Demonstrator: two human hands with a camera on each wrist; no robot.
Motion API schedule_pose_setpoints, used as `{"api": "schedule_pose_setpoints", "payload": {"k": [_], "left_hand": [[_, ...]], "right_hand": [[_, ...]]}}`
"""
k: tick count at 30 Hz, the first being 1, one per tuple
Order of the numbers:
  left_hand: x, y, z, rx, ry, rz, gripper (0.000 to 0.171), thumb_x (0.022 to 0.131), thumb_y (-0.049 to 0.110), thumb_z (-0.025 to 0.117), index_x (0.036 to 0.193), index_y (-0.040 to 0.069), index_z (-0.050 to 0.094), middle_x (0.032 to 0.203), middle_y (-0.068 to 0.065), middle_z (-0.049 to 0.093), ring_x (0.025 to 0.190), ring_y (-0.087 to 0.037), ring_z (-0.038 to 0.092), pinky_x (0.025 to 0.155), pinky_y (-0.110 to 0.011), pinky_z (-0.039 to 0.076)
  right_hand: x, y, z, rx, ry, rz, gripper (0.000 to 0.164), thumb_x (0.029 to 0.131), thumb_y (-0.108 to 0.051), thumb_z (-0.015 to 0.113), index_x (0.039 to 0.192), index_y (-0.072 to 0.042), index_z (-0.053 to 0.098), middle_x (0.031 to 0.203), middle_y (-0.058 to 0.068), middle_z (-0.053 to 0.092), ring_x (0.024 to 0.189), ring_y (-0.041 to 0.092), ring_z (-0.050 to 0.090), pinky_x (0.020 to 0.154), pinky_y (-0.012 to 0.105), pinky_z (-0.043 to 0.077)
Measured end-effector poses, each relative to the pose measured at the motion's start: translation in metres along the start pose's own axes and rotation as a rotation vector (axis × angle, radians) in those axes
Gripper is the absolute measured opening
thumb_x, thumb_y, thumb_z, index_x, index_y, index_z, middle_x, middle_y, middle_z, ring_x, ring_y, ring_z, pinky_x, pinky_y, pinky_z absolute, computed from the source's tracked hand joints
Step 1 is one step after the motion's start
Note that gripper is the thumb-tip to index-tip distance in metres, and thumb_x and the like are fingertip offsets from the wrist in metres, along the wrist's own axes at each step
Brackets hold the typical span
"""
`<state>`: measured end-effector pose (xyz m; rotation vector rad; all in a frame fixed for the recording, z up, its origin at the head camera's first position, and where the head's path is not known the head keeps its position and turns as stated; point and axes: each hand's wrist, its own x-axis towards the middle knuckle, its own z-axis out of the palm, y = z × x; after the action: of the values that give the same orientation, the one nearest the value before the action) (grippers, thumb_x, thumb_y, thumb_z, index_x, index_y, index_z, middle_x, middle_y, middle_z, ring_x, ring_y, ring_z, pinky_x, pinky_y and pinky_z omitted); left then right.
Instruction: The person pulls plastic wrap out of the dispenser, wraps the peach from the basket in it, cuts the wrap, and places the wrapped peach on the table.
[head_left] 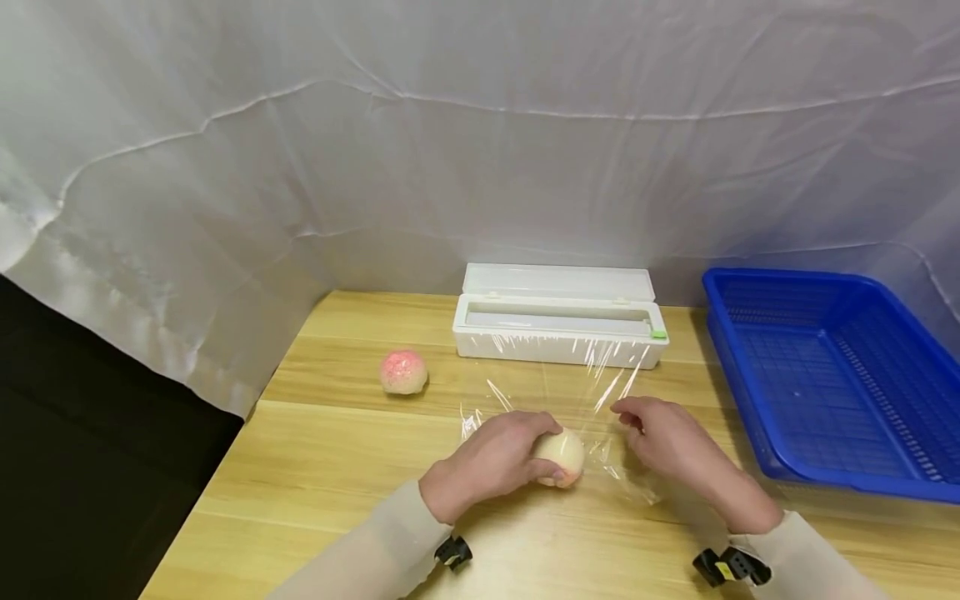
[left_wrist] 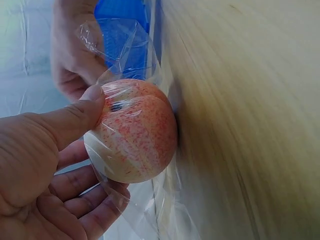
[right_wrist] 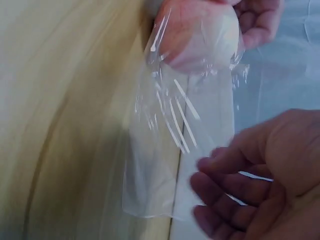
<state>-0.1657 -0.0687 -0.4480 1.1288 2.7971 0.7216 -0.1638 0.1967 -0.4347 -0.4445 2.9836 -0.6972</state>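
Observation:
In the head view my left hand grips a peach close over the table, thumb on one side and fingers on the other. Clear cling film covers the peach and spreads out loosely beside it. In the left wrist view the thumb presses the film against the peach's pink-speckled skin. My right hand hovers to the right, beside the film, with its fingers loosely bent and nothing between them. From the peach the film reaches back toward a white cling film box, whose lid stands up.
A second peach, pink on top, sits on the wooden table to the left. The blue plastic basket stands at the right, close to my right forearm. Pale cloth hangs behind the table. A green slider marks the box's right end.

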Motion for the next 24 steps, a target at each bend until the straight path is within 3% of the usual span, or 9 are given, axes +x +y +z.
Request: {"api": "schedule_pose_setpoints", "payload": {"k": [2, 6, 8, 10, 14, 20, 22, 24], "left_hand": [[0.001, -0.001, 0.000, -0.007, -0.004, 0.004, 0.050, 0.089, 0.046, 0.082, 0.126, 0.014, 0.071, 0.115, 0.003, 0.076, 0.100, -0.008, 0.070, 0.091, -0.025, 0.057], [0.003, -0.002, -0.001, -0.014, -0.010, 0.008, 0.048, 0.089, 0.045, 0.083, 0.124, 0.014, 0.071, 0.113, 0.004, 0.076, 0.097, -0.006, 0.068, 0.089, -0.023, 0.057], [0.002, -0.002, -0.001, -0.008, -0.011, 0.007, 0.047, 0.089, 0.045, 0.083, 0.123, 0.015, 0.071, 0.112, 0.005, 0.076, 0.097, -0.005, 0.068, 0.088, -0.023, 0.056], [0.002, -0.002, -0.001, -0.007, -0.012, 0.006, 0.047, 0.088, 0.045, 0.083, 0.122, 0.015, 0.071, 0.112, 0.006, 0.076, 0.096, -0.005, 0.068, 0.088, -0.023, 0.056], [0.002, -0.002, -0.001, -0.003, -0.013, 0.004, 0.048, 0.088, 0.048, 0.082, 0.122, 0.016, 0.071, 0.111, 0.007, 0.076, 0.096, -0.005, 0.068, 0.088, -0.023, 0.056], [0.003, -0.003, -0.003, -0.022, -0.026, -0.024, 0.050, 0.088, 0.047, 0.083, 0.124, 0.015, 0.071, 0.115, 0.005, 0.077, 0.100, -0.007, 0.070, 0.090, -0.024, 0.057], [0.004, -0.003, -0.004, -0.038, -0.034, -0.034, 0.050, 0.087, 0.047, 0.084, 0.125, 0.015, 0.071, 0.115, 0.004, 0.077, 0.101, -0.007, 0.070, 0.091, -0.024, 0.057], [0.005, -0.004, -0.004, -0.053, -0.039, -0.042, 0.051, 0.087, 0.046, 0.084, 0.126, 0.015, 0.071, 0.116, 0.004, 0.077, 0.102, -0.008, 0.070, 0.091, -0.024, 0.057]], "right_hand": [[-0.003, -0.004, -0.002, 0.053, -0.006, 0.008, 0.021, 0.098, -0.017, 0.071, 0.116, -0.007, 0.075, 0.092, -0.002, 0.073, 0.081, 0.013, 0.063, 0.075, 0.037, 0.056], [-0.013, -0.010, -0.009, 0.186, -0.166, -0.007, 0.051, 0.092, -0.043, 0.081, 0.122, -0.005, 0.066, 0.090, -0.005, 0.068, 0.078, 0.008, 0.060, 0.070, 0.030, 0.052], [-0.016, -0.010, -0.012, 0.218, -0.242, -0.009, 0.054, 0.091, -0.038, 0.083, 0.125, -0.002, 0.062, 0.087, -0.004, 0.066, 0.076, 0.009, 0.059, 0.068, 0.029, 0.051], [-0.018, -0.007, -0.014, 0.229, -0.269, 0.009, 0.044, 0.092, -0.026, 0.080, 0.123, -0.001, 0.061, 0.084, -0.004, 0.066, 0.073, 0.010, 0.059, 0.066, 0.028, 0.050], [-0.016, 0.004, -0.013, 0.200, -0.224, 0.080, 0.017, 0.094, -0.007, 0.071, 0.110, -0.005, 0.065, 0.079, -0.003, 0.064, 0.069, 0.013, 0.056, 0.063, 0.030, 0.047], [-0.011, 0.012, -0.005, 0.124, -0.199, 0.123, 0.009, 0.097, -0.013, 0.073, 0.101, -0.011, 0.066, 0.080, -0.003, 0.066, 0.069, 0.015, 0.057, 0.062, 0.034, 0.047], [-0.010, 0.012, -0.003, 0.025, -0.137, 0.103, 0.009, 0.096, -0.015, 0.074, 0.101, -0.011, 0.067, 0.081, -0.004, 0.067, 0.071, 0.015, 0.059, 0.062, 0.036, 0.048], [-0.011, 0.012, -0.001, -0.120, -0.015, 0.050, 0.009, 0.094, -0.012, 0.075, 0.099, -0.010, 0.068, 0.080, -0.002, 0.067, 0.071, 0.020, 0.062, 0.061, 0.040, 0.048]]}}
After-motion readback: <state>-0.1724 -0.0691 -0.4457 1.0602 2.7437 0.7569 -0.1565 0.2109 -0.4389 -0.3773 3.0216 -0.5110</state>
